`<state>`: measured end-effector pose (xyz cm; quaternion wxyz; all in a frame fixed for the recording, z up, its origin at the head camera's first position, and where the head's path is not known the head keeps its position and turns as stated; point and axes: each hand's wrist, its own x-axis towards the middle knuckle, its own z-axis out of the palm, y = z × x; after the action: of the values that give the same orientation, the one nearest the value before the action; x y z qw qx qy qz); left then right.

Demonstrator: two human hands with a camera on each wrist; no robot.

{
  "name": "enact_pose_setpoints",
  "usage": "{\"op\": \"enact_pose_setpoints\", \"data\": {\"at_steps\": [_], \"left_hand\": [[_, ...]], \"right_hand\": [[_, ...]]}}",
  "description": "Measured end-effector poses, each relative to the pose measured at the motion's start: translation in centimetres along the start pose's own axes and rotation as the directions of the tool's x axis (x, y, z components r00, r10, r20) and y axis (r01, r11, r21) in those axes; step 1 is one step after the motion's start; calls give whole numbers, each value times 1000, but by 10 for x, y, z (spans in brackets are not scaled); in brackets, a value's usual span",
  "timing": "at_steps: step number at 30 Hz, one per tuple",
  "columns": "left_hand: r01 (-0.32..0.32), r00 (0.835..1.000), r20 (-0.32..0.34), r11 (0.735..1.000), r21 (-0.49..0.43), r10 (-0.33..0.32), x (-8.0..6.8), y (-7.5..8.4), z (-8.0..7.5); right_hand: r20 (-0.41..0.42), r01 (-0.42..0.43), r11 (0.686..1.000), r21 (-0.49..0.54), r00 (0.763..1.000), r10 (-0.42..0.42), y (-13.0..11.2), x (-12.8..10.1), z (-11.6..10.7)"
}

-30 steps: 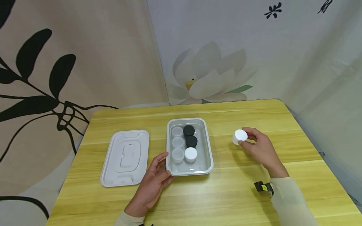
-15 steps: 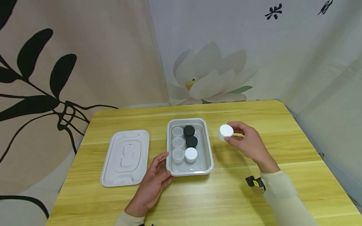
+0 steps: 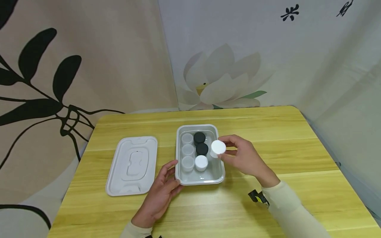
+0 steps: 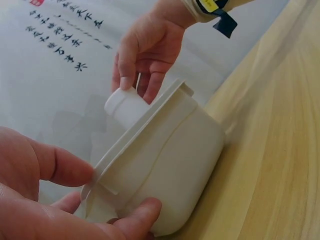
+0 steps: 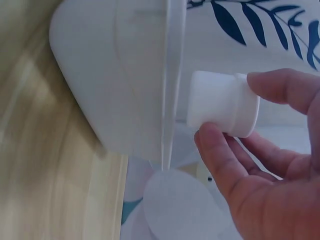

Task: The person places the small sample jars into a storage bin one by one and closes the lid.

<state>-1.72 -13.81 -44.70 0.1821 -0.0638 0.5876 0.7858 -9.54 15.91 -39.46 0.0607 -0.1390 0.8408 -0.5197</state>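
Now right hand [image 3: 244, 158] pinching white-capped jar [image 3: 217, 148]; left hand [image 3: 162, 191], fingers relaxed, against tray [image 3: 221, 165].

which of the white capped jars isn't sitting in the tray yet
The white-capped jar pinched in the right hand, held above the tray's right side; the other stands inside.

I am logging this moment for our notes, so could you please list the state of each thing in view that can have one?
Container: open, lid off, on the table.
Lid: lying flat to the container's left.
White-capped jar: capped, held over the container's right edge.
Three clear jars: uncapped, in the container.
Two black-capped jars: capped.
White-capped jar in the container: capped.
Left hand: touching the container's corner.
Right hand: gripping the jar.
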Motion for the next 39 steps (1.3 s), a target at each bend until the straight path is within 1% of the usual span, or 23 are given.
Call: {"op": "enact_pose_setpoints", "data": {"at_steps": [5, 9, 13, 17, 20, 27, 31, 34, 37, 39], "left_hand": [[-1, 1000, 6, 1000, 2, 1, 0, 0, 0], [0, 1000, 9, 1000, 3, 0, 0, 1, -1], [5, 1000, 11, 1000, 4, -5, 1, 1, -1], [5, 1000, 11, 1000, 2, -5, 1, 1, -2], [3, 1000, 9, 1000, 0, -3, 1, 0, -2], [-3, 1000, 2, 1000, -3, 3, 2, -1, -1], [-3, 1000, 10, 1000, -4, 3, 1, -1, 0], [2, 1000, 12, 1000, -2, -2, 1, 0, 0], [5, 1000, 7, 1000, 2, -5, 1, 0, -1], [7, 1000, 2, 1000, 5, -7, 1, 0, -1]], "right_hand": [[85, 20, 1000, -9, 996, -19, -1, -3, 12], [144, 34, 998, -46, 989, -27, -2, -5, 18], [195, 59, 997, -58, 980, -46, -5, -6, 22], [252, 82, 995, -54, 966, -66, -7, -7, 25], [282, 94, 994, -63, 957, -73, -8, -7, 27], [322, 133, 985, -110, 942, -91, -7, -5, 30], [354, 166, 974, -154, 930, -103, -9, -4, 31], [389, 193, 961, -200, 915, -103, -10, -3, 32], [420, 235, 937, -259, 901, -109, -13, -2, 34], [437, 277, 915, -292, 890, -130, -14, 0, 35]]}}
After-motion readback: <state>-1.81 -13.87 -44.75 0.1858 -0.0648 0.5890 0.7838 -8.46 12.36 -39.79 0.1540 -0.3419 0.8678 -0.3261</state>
